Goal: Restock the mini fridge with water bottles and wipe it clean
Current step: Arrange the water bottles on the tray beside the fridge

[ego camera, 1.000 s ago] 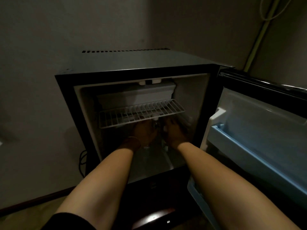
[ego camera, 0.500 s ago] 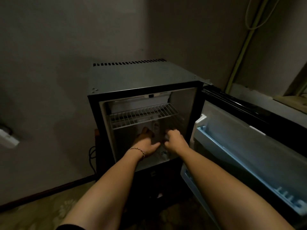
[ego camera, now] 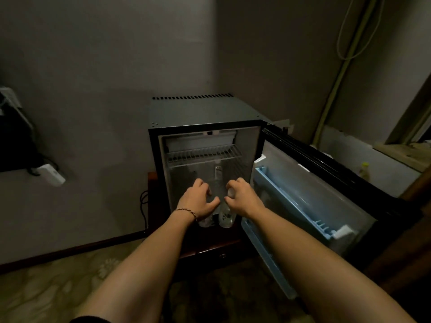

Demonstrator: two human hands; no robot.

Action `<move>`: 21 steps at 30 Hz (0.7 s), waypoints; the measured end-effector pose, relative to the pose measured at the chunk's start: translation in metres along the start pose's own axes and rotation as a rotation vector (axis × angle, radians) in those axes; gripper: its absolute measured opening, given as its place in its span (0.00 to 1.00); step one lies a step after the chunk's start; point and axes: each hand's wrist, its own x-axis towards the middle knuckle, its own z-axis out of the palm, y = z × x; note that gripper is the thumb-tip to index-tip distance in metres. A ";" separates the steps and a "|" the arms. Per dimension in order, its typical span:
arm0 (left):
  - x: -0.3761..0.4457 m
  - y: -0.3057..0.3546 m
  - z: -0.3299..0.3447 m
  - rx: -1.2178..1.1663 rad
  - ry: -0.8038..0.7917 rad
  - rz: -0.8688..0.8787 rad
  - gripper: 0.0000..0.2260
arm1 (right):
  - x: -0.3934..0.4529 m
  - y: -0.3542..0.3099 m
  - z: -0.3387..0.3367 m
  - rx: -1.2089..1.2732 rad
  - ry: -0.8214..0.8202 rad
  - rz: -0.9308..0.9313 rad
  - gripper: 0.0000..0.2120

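A small black mini fridge [ego camera: 203,113] stands against the wall with its door [ego camera: 310,194] swung open to the right. My left hand [ego camera: 198,199] grips a clear water bottle [ego camera: 206,221] by its top, at the fridge's front opening. Beside it my right hand [ego camera: 242,197] grips a second clear bottle [ego camera: 226,217] the same way. Both bottles hang upright below my hands. A third bottle [ego camera: 218,173] stands further back inside, under the white wire shelf [ego camera: 203,155].
The door's pale blue rack [ego camera: 296,203] juts out on the right. A dark wooden stand [ego camera: 210,248] carries the fridge. Cables [ego camera: 143,206] run down the wall at left, near a white adapter [ego camera: 51,174]. A yellow bottle [ego camera: 364,170] sits at the far right. Patterned carpet lies below.
My head has pulled back from the fridge. Both hands have come out from deep under the shelf to the front opening, each now holding a bottle.
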 end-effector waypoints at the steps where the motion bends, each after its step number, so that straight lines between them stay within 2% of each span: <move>1: -0.011 0.005 -0.001 -0.003 0.008 -0.003 0.15 | -0.010 0.002 -0.003 0.014 0.000 -0.012 0.13; 6: -0.090 0.040 0.003 0.016 0.058 -0.053 0.14 | -0.080 0.022 -0.019 0.039 -0.022 -0.090 0.10; 10: -0.153 0.075 0.018 0.015 0.093 -0.103 0.13 | -0.140 0.042 -0.028 0.037 -0.087 -0.118 0.11; 15: -0.201 0.117 0.029 0.043 0.060 -0.049 0.14 | -0.191 0.061 -0.048 0.052 -0.105 -0.150 0.11; 21: -0.221 0.172 0.041 0.032 -0.001 0.056 0.13 | -0.245 0.092 -0.076 0.039 -0.053 -0.143 0.11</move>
